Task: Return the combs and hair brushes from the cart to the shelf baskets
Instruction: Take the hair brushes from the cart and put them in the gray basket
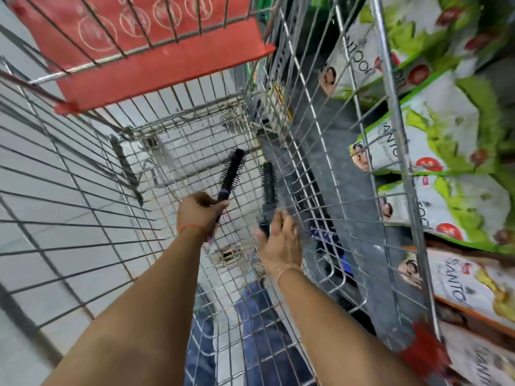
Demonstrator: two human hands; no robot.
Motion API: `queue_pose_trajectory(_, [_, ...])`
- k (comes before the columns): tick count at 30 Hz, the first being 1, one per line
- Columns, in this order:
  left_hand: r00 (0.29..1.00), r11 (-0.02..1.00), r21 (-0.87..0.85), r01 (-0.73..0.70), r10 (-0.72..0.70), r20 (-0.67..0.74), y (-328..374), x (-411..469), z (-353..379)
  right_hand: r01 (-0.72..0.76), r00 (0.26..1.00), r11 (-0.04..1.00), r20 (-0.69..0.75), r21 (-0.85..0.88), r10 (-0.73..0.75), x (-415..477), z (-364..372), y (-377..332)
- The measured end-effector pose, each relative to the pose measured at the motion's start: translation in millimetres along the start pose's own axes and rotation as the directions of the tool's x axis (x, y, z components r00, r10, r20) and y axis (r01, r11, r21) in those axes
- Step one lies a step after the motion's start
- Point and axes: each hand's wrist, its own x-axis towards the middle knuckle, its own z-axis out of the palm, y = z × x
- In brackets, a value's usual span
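Both my arms reach down into a wire shopping cart (pixel 83 174). My left hand (pixel 196 211) grips the handle of a black round hair brush (pixel 232 169) with a purple band, its bristle end pointing up and away. My right hand (pixel 280 240) holds the handle of a second black round hair brush (pixel 269 183), bristles also pointing away, close to the cart's right wire wall (pixel 320 151). Both brushes are lifted off the cart floor. No shelf basket is clearly in view.
The cart's red child-seat flap (pixel 156 59) stands at the far end. Shelves on the right hold green-and-white soap packs (pixel 451 140) and orange ones (pixel 459 282). Dark items (pixel 323 235) sit outside the right wall. White floor tiles show through the left side.
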Motion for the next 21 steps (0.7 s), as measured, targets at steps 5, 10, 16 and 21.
queue_pose_trajectory(5, [0.998,0.996,0.085,-0.035,0.031,0.052,-3.8,-14.7,25.2,-0.267,0.948,0.939,-0.114,0.218,0.296,7.0,-4.7,13.8])
queue_pose_trajectory(10, [0.991,0.963,0.267,-0.029,-0.006,0.130,-2.6,-13.2,46.2,-0.323,0.946,0.817,0.145,0.478,0.289,19.5,-4.5,17.7])
queue_pose_trajectory(16, [0.948,0.916,-0.286,0.281,-0.218,0.231,4.1,-22.3,42.8,-0.378,0.926,0.724,0.239,0.577,0.293,13.5,-22.5,19.8])
queue_pose_trajectory(21, [0.891,0.886,-0.383,0.261,-0.069,0.448,15.5,-42.2,7.7,-0.291,0.947,0.569,0.146,0.769,0.287,-27.1,-47.8,10.2])
